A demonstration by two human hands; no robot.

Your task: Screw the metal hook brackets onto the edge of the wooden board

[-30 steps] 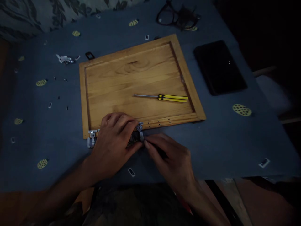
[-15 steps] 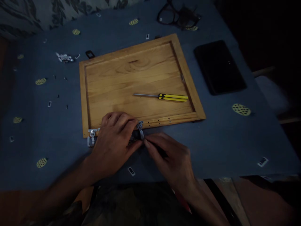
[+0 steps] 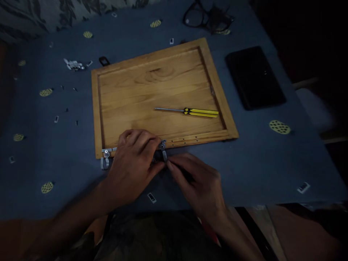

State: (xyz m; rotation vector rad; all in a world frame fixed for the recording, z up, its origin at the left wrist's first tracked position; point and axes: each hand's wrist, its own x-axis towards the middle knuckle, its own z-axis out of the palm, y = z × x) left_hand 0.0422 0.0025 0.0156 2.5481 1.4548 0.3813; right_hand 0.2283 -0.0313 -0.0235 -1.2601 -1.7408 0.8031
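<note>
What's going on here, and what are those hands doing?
A person is working at the near edge of a framed wooden panel. Their left hand lies over that edge, and the fingertips of their right hand are at a small metal fitting there; whether they grip anything is too dark to tell. Another metal fitting sits toward the panel's left corner. A yellow and black screwdriver lies on the panel, untouched.

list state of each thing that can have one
wooden panel, flat, recessed side up
screwdriver, unheld on the panel
left fitting, on panel's near edge
right fitting, partly hidden
far fitting, loose
screws, loose
glasses, unclear if folded
dark slab, flat
left hand, over near edge
right hand, fingertips pinched by right fitting
</note>
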